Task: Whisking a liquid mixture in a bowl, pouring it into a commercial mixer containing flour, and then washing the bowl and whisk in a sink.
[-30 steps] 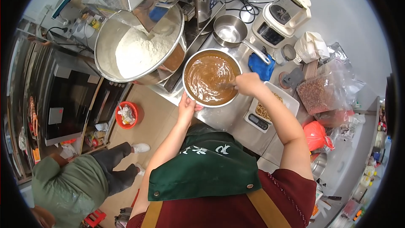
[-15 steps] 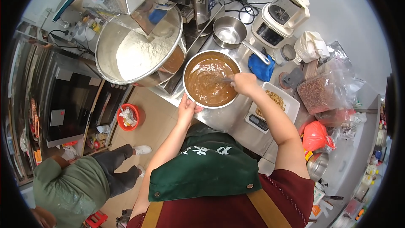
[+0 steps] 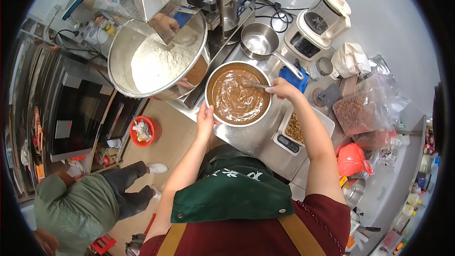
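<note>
Seen from my remote post: left hand grips side of bowl, which sits near worktop edge; right hand grips whisk, its head in bowl's brown mixture. Brisk stirring could slop mixture out; loosened left hold could let bowl slide.

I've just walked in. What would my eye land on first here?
Probably the bowl of glossy brown mixture at the centre, with the left hand at its lower-left side and the right hand holding a whisk in it. Next, the large metal bowl at upper left, heaped with white powder. Then the red bucket on the floor at left.
</note>
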A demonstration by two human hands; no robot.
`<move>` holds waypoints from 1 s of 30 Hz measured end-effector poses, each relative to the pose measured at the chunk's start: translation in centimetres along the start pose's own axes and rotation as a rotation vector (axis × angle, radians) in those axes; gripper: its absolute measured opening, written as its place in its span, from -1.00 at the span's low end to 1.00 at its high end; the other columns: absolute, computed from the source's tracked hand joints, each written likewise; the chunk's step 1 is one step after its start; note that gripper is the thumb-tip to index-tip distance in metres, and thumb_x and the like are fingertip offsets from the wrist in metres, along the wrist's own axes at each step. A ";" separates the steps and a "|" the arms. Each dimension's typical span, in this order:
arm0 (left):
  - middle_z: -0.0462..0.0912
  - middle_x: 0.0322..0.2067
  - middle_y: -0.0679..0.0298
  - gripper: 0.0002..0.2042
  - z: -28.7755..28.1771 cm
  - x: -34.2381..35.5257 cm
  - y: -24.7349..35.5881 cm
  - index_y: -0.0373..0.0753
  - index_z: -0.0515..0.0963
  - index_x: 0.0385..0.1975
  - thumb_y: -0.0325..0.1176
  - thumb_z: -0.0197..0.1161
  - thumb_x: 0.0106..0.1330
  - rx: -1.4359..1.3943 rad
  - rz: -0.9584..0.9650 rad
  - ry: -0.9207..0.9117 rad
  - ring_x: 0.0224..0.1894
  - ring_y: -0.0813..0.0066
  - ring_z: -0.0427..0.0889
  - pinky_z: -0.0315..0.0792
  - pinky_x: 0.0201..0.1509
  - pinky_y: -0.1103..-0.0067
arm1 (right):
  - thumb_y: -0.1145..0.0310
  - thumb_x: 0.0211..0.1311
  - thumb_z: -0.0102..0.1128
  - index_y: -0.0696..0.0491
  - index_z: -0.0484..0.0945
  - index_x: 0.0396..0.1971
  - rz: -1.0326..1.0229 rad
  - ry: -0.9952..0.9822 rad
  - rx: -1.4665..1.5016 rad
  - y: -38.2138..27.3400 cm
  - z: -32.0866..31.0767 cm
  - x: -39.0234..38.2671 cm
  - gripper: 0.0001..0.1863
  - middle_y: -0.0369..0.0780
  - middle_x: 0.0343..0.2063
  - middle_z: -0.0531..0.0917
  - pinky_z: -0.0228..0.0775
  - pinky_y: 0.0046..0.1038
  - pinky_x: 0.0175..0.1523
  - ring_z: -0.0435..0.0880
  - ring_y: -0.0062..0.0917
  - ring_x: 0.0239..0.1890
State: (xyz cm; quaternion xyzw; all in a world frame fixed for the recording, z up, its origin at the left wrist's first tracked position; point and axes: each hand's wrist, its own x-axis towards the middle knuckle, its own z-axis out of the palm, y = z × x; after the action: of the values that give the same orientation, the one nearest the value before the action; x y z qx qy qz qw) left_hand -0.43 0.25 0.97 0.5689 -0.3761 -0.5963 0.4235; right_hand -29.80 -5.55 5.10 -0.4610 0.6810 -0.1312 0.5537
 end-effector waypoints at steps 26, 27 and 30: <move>0.51 -0.25 0.21 -0.62 -1.7 -12.6 5.6 -0.47 0.23 0.00 -0.65 -0.09 0.13 -0.109 0.200 0.251 -0.37 0.69 0.49 0.36 -0.32 0.77 | 0.43 0.05 0.05 0.35 0.14 0.05 -0.452 -0.017 -0.083 -2.2 2.8 -13.6 -0.43 -0.20 -0.32 0.51 0.25 -0.60 -0.13 0.43 -0.65 -0.29; 0.50 -0.22 0.19 -0.62 -1.9 -13.5 6.2 -0.48 0.23 0.00 -0.65 -0.09 0.13 -0.129 0.234 0.256 -0.33 0.67 0.50 0.37 -0.28 0.76 | 0.46 0.04 0.04 0.32 0.10 0.08 -0.448 -0.040 -0.123 -2.8 2.8 -14.7 -0.41 -0.21 -0.26 0.50 0.23 -0.59 -0.07 0.44 -0.64 -0.22; 0.48 -0.18 0.15 -0.63 -2.6 -15.8 8.3 -0.47 0.23 0.00 -0.66 -0.09 0.13 -0.177 0.277 0.265 -0.26 0.62 0.50 0.38 -0.19 0.73 | 0.48 0.04 0.03 0.31 0.11 0.09 -0.632 -0.040 -0.039 -2.7 3.2 -16.1 -0.42 -0.26 -0.28 0.49 0.24 -0.59 -0.11 0.42 -0.67 -0.28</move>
State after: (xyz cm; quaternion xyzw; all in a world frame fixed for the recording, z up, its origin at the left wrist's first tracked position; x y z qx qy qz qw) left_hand 2.68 12.08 14.21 0.5455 -0.3380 -0.4831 0.5957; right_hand -26.30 6.50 16.09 -0.6629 0.4953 -0.2747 0.4896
